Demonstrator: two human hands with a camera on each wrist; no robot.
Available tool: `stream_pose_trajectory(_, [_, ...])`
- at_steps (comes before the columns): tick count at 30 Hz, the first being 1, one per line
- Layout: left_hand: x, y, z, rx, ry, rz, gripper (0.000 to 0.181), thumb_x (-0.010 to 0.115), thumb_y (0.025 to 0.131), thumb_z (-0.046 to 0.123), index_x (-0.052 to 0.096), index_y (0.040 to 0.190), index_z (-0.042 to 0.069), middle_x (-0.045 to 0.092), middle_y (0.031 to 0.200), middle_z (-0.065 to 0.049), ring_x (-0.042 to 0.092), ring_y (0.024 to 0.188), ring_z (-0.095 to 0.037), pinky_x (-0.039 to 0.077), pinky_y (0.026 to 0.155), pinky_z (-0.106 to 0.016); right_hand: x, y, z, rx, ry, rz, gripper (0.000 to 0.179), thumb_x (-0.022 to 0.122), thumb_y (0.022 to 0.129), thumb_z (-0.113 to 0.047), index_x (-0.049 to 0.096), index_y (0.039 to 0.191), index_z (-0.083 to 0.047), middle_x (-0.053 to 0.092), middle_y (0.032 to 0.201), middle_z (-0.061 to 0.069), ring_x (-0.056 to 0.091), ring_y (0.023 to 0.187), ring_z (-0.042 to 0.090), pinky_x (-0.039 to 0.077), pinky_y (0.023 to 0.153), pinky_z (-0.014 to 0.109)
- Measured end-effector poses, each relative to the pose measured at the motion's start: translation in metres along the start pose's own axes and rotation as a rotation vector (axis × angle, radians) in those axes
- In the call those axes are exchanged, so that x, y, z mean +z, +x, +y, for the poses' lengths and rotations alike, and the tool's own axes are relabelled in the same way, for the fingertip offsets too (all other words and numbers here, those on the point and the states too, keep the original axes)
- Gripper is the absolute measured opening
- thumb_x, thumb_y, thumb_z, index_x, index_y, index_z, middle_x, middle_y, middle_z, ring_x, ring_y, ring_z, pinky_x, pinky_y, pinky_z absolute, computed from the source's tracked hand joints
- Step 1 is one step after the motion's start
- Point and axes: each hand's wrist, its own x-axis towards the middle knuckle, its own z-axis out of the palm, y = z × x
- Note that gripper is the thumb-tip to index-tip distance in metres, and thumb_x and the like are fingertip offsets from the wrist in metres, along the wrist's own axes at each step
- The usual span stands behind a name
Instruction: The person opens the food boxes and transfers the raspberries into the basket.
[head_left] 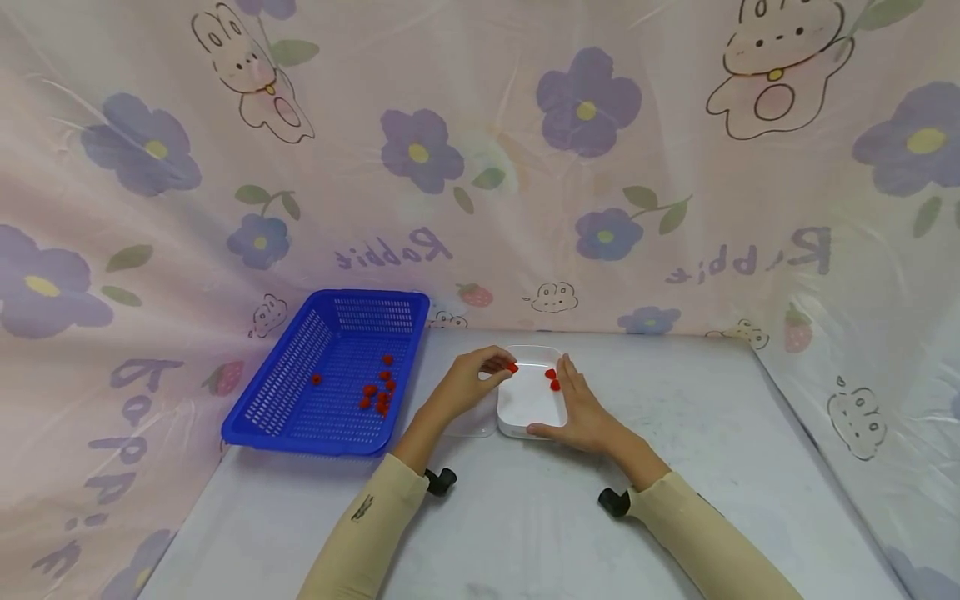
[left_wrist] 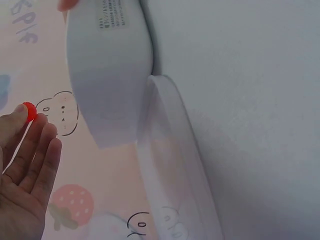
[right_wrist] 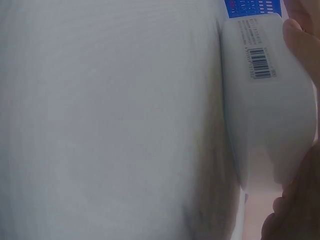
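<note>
My left hand [head_left: 471, 380] is over the left rim of a white rectangular container [head_left: 531, 408]. Between thumb and fingertip it pinches a small, knobbly red piece [left_wrist: 30, 111]. In the head view that held red piece [head_left: 513, 367] shows just inside the rim. Two more red pieces [head_left: 552, 380] lie in the container near its right wall. My right hand [head_left: 587, 414] holds the container at its right side, thumb at the near rim and fingers along the right wall. Printed labels with a barcode [right_wrist: 260, 63] show on the container's outside.
A blue perforated basket [head_left: 307, 446] stands to the left, with several red pieces [head_left: 382, 400] mostly on its right side. A clear lid [left_wrist: 172, 150] lies on the white table [head_left: 525, 525] against the container's left. A printed curtain [head_left: 510, 200] hangs behind.
</note>
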Motion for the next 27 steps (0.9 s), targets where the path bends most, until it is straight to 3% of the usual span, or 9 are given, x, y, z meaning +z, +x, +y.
stream_pose_trajectory(6, [-0.010,-0.010,0.003,0.026,0.028,0.040,0.023,0.073,0.105,0.015,0.072,0.127,0.010,0.077,0.115,0.002,0.073,0.109,-0.016,0.059,0.102,-0.035,0.000,-0.001,0.001,-0.003,0.009,0.001,0.143,0.075,0.081,-0.080,-0.008,0.171,-0.007,-0.011,0.180,0.013,0.002,0.164,0.045,0.016,0.129,0.066])
stream_pose_trajectory(12, [-0.024,-0.020,0.009,0.016,0.045,0.061,0.024,0.073,0.104,0.015,0.072,0.128,0.009,0.077,0.118,-0.002,0.073,0.111,-0.022,0.058,0.104,-0.046,0.001,0.000,0.002,-0.005,0.005,0.007,0.143,0.076,0.081,-0.080,-0.008,0.171,-0.007,-0.011,0.180,0.013,0.003,0.164,0.045,0.017,0.128,0.065])
stream_pose_trajectory(20, [-0.045,-0.036,0.015,-0.014,0.092,0.103,0.022,0.071,0.106,0.022,0.072,0.127,0.014,0.078,0.117,0.000,0.073,0.113,-0.023,0.058,0.103,-0.044,0.001,-0.001,0.002,-0.007,0.009,0.010,0.143,0.076,0.081,-0.080,-0.007,0.171,-0.007,-0.011,0.180,0.013,0.003,0.165,0.045,0.016,0.129,0.065])
stream_pose_trajectory(27, [-0.069,-0.052,0.013,-0.038,0.208,0.176,0.021,0.071,0.106,0.028,0.073,0.124,0.017,0.078,0.115,0.001,0.072,0.114,-0.025,0.058,0.103,-0.048,0.000,-0.001,0.000,-0.026,0.006,0.015,0.143,0.076,0.082,-0.079,-0.007,0.171,-0.005,-0.010,0.180,0.014,0.002,0.165,0.044,0.016,0.130,0.063])
